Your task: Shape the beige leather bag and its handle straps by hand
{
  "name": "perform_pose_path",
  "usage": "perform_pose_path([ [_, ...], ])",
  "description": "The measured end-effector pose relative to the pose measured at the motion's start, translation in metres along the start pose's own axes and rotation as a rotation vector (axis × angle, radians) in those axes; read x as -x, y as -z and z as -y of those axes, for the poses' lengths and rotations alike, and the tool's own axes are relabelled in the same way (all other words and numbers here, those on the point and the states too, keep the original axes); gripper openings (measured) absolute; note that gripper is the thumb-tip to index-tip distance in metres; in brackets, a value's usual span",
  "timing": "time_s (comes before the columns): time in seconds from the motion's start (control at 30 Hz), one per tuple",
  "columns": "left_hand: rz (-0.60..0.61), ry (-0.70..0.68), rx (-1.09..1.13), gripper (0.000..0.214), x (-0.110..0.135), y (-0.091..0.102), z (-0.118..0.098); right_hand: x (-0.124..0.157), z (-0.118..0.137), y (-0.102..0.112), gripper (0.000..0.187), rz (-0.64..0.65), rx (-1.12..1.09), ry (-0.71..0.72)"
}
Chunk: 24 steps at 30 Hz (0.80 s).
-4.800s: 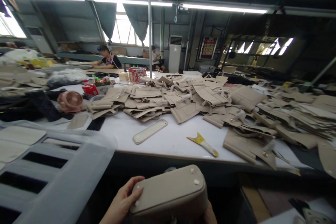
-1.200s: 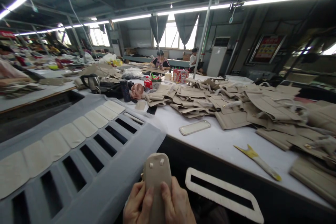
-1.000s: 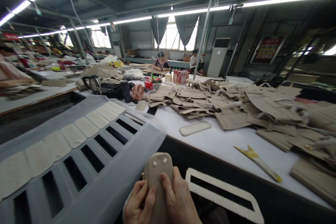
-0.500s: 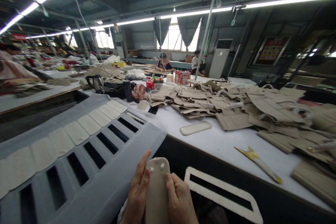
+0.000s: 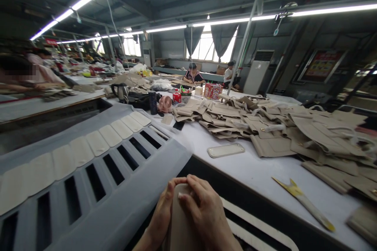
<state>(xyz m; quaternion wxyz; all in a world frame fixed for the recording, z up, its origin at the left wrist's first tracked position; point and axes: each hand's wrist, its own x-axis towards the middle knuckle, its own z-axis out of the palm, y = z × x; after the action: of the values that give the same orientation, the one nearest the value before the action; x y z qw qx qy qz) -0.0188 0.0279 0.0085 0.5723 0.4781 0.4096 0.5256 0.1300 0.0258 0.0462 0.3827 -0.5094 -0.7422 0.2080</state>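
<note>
Low in the middle of the head view, an elongated beige panel with rounded corners [image 5: 184, 219] stands between my hands, its far end up. My left hand [image 5: 163, 211] is closed along its left edge, fingers curled over the top. My right hand [image 5: 206, 208] wraps its top right corner, with the thumb pressed on the face by a small white tab [image 5: 180, 195]. The other tab is covered by my fingers. To the right, partly behind my right hand, is a pale slotted frame [image 5: 259, 223]. A similar rounded piece [image 5: 226, 150] lies flat on the white table.
Beige bag pieces [image 5: 273, 129] are heaped on the white table [image 5: 250, 176]. A forked yellow-and-grey tool [image 5: 303, 202] lies near its edge. At left, pale panels [image 5: 70, 153] line a grey slotted surface [image 5: 118, 200]. A kettle, a pink fan [image 5: 165, 104] and several people are farther back.
My right hand has moved up to the panel's top, its fingers now over the end and thumb on a tab. My left fingers have curled over the top. The view has shifted slightly left.
</note>
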Motion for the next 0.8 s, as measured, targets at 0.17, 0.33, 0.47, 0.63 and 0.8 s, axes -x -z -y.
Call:
perform_pose_path([
  [0.17, -0.009, 0.013, 0.020, 0.056, -0.005, 0.002, -0.002, 0.002, -0.004, -0.012, 0.021, -0.165, -0.061, 0.189],
  [0.33, 0.024, -0.022, -0.020, 0.048, -0.011, 0.003, -0.010, 0.006, -0.008, -0.014, 0.027, -0.329, 0.115, 0.436],
  [0.47, 0.063, -0.011, -0.049, 0.034, -0.013, 0.000, -0.019, 0.017, -0.010, -0.020, 0.029, -0.424, 0.177, 0.543],
  [0.63, 0.131, 0.025, 0.022, 0.022, -0.017, 0.001, -0.022, 0.023, -0.007, -0.031, 0.028, -0.534, 0.121, 0.565],
  [0.8, 0.135, 0.080, 0.045, 0.019, -0.021, 0.015, -0.014, 0.027, 0.005, -0.048, 0.022, -0.736, -0.013, 0.702],
])
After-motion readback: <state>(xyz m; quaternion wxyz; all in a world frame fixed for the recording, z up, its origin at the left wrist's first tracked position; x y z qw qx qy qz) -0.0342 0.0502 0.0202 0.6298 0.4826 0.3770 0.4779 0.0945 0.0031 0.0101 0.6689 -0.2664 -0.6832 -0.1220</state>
